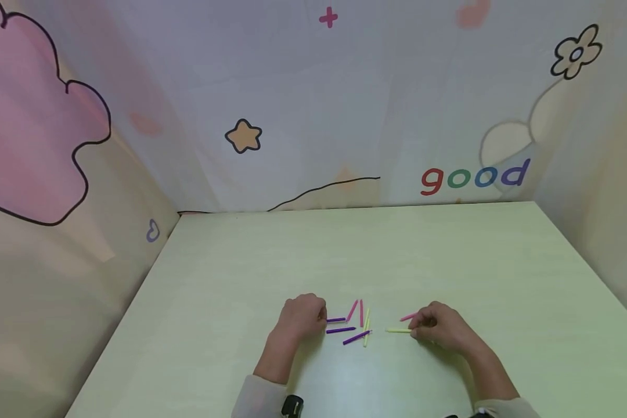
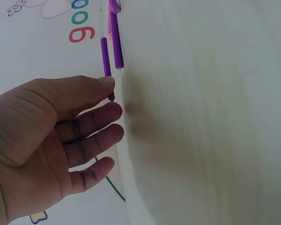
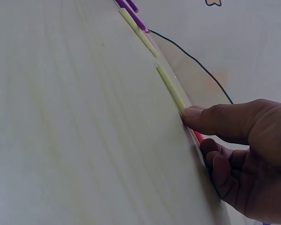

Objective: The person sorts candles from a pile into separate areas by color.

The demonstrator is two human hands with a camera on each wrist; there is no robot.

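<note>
My left hand [image 1: 303, 315] pinches one end of a thin purple stick [image 2: 106, 56] between thumb and index finger, low over the table. The other fingers are loosely bent. On the right, my right hand [image 1: 441, 326] has thumb and fingertips at the end of a thin yellow stick [image 3: 171, 87], which points toward the middle. Just behind it a pink stick [image 1: 409, 317] lies slanted, partly hidden by the fingers. Between the hands are two more purple sticks, one [image 1: 341, 330] nearly level and another [image 1: 356, 337] crossing yellow sticks [image 1: 366, 325].
Two pink sticks [image 1: 361, 313] stand out at the back of the group, leaning toward each other in the head view. The pale table [image 1: 345, 249] meets a printed cloth wall [image 1: 303, 93] behind and at both sides.
</note>
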